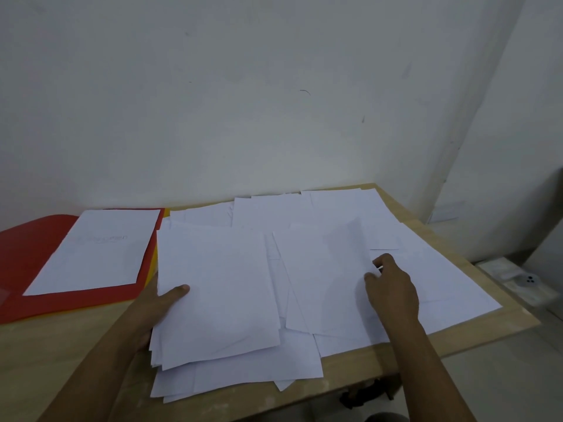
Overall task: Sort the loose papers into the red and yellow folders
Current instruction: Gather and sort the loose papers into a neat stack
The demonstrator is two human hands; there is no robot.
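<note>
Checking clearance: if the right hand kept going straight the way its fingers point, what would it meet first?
The right hand points up-left, its fingers at the edge of a loose sheet. It would likely meet that sheet first, though depth is unclear.

Both hands reach forward, forearms bare.
The left hand (161, 303) lies with thumb flat on top; the right hand (391, 287) has fingers curled, pinching.

The pale wooden tabletop (457, 339) stands against the white wall. On its left side lies the open red folder (27, 254) with the yellow folder (149, 266) under it; loose papers (335, 284) cover the rest.
</note>
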